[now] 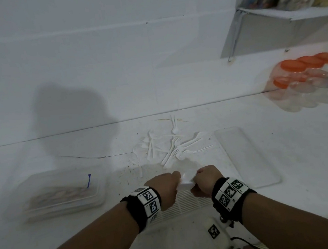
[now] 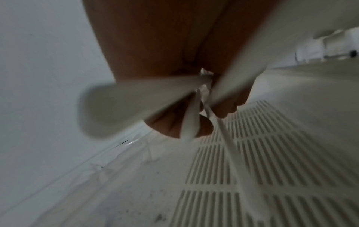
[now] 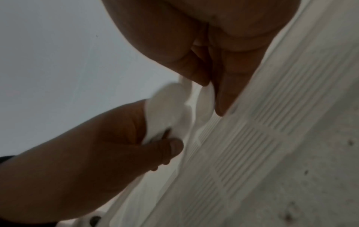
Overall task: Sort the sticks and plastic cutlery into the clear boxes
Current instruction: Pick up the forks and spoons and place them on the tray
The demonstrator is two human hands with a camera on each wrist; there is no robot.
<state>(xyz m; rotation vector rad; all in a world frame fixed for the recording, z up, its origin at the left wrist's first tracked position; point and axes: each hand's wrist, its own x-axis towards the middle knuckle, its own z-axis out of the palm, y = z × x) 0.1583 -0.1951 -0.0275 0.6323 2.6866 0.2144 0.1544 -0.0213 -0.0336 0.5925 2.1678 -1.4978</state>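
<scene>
left hand (image 2: 174, 61): white plastic spoons (image 2: 116, 104) are gripped
spot: held right above the slotted tray (image 2: 262, 161)

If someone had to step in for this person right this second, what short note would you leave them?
Left hand: grips a bunch of white plastic spoons.
Right hand: pinches the same bunch, above a slotted white tray.
Done: clear box on the left already holds sticks.
Left: a loose pile of white cutlery lies on the counter beyond the hands; a clear lid lies flat to the right. The held spoons are not boxed yet.
</scene>
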